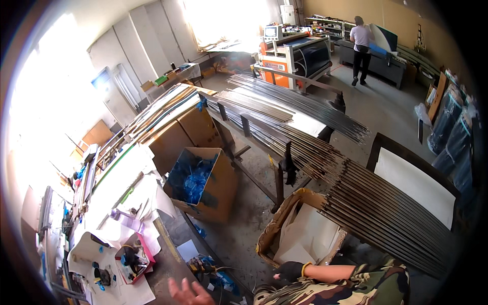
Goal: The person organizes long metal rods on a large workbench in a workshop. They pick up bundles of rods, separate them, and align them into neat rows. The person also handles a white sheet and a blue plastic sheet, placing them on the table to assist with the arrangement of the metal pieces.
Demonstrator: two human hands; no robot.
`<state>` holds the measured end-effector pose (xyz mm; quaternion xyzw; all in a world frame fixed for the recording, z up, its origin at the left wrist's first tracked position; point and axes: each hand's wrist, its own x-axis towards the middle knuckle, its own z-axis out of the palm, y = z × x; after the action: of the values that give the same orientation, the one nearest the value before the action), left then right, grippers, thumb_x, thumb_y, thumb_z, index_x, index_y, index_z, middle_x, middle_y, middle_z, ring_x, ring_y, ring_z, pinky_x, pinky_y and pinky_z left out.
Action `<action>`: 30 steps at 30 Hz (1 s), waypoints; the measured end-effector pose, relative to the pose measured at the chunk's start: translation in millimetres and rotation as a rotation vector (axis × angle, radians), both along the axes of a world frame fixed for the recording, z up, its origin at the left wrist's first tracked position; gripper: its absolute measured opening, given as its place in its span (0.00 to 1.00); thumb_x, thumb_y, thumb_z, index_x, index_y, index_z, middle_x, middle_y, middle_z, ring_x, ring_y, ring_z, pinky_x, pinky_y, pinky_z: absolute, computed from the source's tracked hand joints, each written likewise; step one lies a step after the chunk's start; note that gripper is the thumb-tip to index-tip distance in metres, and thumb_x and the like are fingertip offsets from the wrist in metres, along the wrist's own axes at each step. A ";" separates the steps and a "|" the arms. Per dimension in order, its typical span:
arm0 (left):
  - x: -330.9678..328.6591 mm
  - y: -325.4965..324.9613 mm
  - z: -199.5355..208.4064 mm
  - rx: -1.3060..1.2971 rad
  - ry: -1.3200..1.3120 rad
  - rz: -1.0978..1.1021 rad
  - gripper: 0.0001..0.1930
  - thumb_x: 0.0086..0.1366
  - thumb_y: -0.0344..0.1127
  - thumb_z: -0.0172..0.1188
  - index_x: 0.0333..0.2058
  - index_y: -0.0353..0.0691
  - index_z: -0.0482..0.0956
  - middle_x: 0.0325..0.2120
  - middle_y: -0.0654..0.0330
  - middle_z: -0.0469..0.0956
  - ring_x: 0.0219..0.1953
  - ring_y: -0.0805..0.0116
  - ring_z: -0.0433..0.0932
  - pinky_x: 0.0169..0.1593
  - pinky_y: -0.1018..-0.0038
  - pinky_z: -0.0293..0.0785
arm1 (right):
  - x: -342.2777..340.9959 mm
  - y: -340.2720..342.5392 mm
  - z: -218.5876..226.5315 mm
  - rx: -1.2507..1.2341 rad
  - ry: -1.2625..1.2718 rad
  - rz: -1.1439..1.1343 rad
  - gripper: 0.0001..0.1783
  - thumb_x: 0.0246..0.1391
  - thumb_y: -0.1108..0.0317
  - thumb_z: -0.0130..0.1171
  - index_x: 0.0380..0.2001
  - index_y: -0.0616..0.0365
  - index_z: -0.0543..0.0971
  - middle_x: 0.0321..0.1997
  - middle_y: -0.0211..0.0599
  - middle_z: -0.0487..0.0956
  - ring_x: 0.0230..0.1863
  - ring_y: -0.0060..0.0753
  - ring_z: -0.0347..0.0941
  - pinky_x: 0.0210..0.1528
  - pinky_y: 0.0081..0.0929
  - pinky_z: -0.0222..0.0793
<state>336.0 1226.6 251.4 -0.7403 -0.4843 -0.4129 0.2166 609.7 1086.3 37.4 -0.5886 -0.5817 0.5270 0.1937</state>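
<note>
My left hand (187,293) is at the lower edge, beside the workbench (170,269), fingers spread and nothing seen in it. Just beyond it lies a cluttered pile with blue bits (216,279). My right hand (288,273), in a dark glove with a yellow cuff, is in front of an open cardboard box (264,244) holding white sheets (307,234). Its fingers are too dark and hidden to read. Above and to the right of that hand, long thin metal rods (391,218) lie side by side, their far ends on a metal rack (249,173).
On the bench lie white paper (137,292), a red tray (147,272) of small things and a purple bottle (127,221). A carton (226,188) holds blue plastic. A framed white panel (414,183) stands right. Farther off, a person (361,48) works near an orange-and-white machine (277,71).
</note>
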 end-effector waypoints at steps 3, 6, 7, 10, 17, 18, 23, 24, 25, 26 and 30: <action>30.8 50.2 -46.4 -0.148 -0.056 -0.258 0.12 0.60 0.32 0.65 0.42 0.38 0.81 0.50 0.42 0.76 0.51 0.43 0.75 0.55 0.51 0.71 | 23.9 7.7 -8.3 0.002 -0.028 -0.098 0.18 0.57 0.51 0.58 0.42 0.50 0.83 0.37 0.42 0.83 0.41 0.43 0.79 0.46 0.33 0.71; 65.6 107.9 -91.4 -0.361 -0.098 -0.484 0.14 0.56 0.29 0.65 0.42 0.36 0.81 0.53 0.42 0.74 0.53 0.43 0.73 0.57 0.55 0.69 | 44.7 31.3 7.2 0.024 -0.034 -0.241 0.17 0.55 0.51 0.60 0.37 0.52 0.83 0.35 0.41 0.83 0.39 0.42 0.79 0.44 0.34 0.72; 75.5 128.1 -105.0 -0.481 -0.064 -0.544 0.16 0.52 0.29 0.65 0.41 0.34 0.80 0.54 0.42 0.73 0.54 0.41 0.71 0.58 0.55 0.67 | 53.8 43.9 2.3 0.068 -0.049 -0.286 0.17 0.55 0.51 0.61 0.37 0.52 0.83 0.35 0.41 0.83 0.38 0.42 0.79 0.43 0.34 0.72; 92.1 199.8 -141.5 -0.634 -0.119 -0.688 0.16 0.50 0.27 0.67 0.40 0.34 0.81 0.55 0.44 0.73 0.55 0.43 0.71 0.58 0.55 0.67 | 84.4 110.4 46.1 0.115 -0.175 -0.390 0.14 0.56 0.55 0.63 0.35 0.54 0.83 0.35 0.39 0.84 0.38 0.37 0.80 0.42 0.31 0.72; 84.9 336.4 -144.4 -0.698 -0.152 -0.663 0.11 0.59 0.31 0.64 0.41 0.37 0.82 0.48 0.49 0.80 0.52 0.48 0.76 0.56 0.60 0.73 | 163.7 316.1 197.2 0.716 -0.341 -0.659 0.11 0.58 0.63 0.60 0.38 0.59 0.82 0.34 0.47 0.83 0.37 0.44 0.81 0.39 0.34 0.75; 77.4 350.7 -147.7 -0.711 -0.154 -0.631 0.11 0.60 0.31 0.63 0.41 0.36 0.82 0.48 0.49 0.80 0.51 0.48 0.77 0.55 0.60 0.73 | 174.5 335.8 222.2 0.707 -0.414 -0.673 0.11 0.57 0.64 0.61 0.39 0.59 0.82 0.35 0.47 0.83 0.37 0.43 0.81 0.39 0.32 0.75; 66.8 402.5 -158.6 -0.818 -0.162 -0.624 0.11 0.61 0.32 0.62 0.41 0.36 0.82 0.46 0.49 0.81 0.50 0.49 0.77 0.55 0.60 0.73 | 259.7 342.6 278.2 0.720 -0.586 -0.959 0.11 0.54 0.67 0.64 0.39 0.61 0.83 0.36 0.41 0.85 0.37 0.31 0.81 0.42 0.28 0.76; 66.5 413.9 -160.8 -0.830 -0.146 -0.652 0.10 0.61 0.32 0.62 0.41 0.36 0.82 0.46 0.50 0.81 0.50 0.49 0.77 0.55 0.60 0.73 | 270.2 335.6 292.7 0.743 -0.523 -1.018 0.11 0.55 0.67 0.64 0.40 0.61 0.83 0.35 0.39 0.84 0.37 0.28 0.81 0.42 0.26 0.75; 63.9 426.5 -159.5 -0.832 -0.125 -0.668 0.10 0.61 0.32 0.62 0.41 0.37 0.82 0.45 0.50 0.81 0.50 0.49 0.77 0.55 0.60 0.73 | 277.1 331.8 306.1 0.774 -0.442 -1.073 0.11 0.55 0.68 0.64 0.40 0.61 0.83 0.34 0.37 0.84 0.36 0.25 0.80 0.43 0.25 0.75; 70.4 431.6 -149.3 -0.844 -0.117 -0.683 0.10 0.61 0.33 0.62 0.41 0.37 0.82 0.43 0.50 0.81 0.50 0.50 0.78 0.55 0.60 0.73 | 282.2 322.5 322.9 0.732 -0.598 -1.102 0.11 0.55 0.68 0.64 0.40 0.62 0.83 0.32 0.35 0.83 0.35 0.22 0.78 0.42 0.24 0.74; 78.1 450.7 -168.4 -0.868 -0.067 -0.667 0.10 0.61 0.34 0.61 0.40 0.37 0.82 0.42 0.51 0.82 0.49 0.50 0.78 0.55 0.60 0.73 | 296.6 338.6 340.9 0.586 -0.562 -1.086 0.10 0.55 0.70 0.64 0.40 0.63 0.83 0.30 0.28 0.81 0.32 0.15 0.73 0.36 0.19 0.71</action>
<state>414.1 1677.3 83.0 -0.8615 -0.3557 -0.2449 -0.2670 906.3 1424.8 378.2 -0.8350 -0.3506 0.0024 0.4241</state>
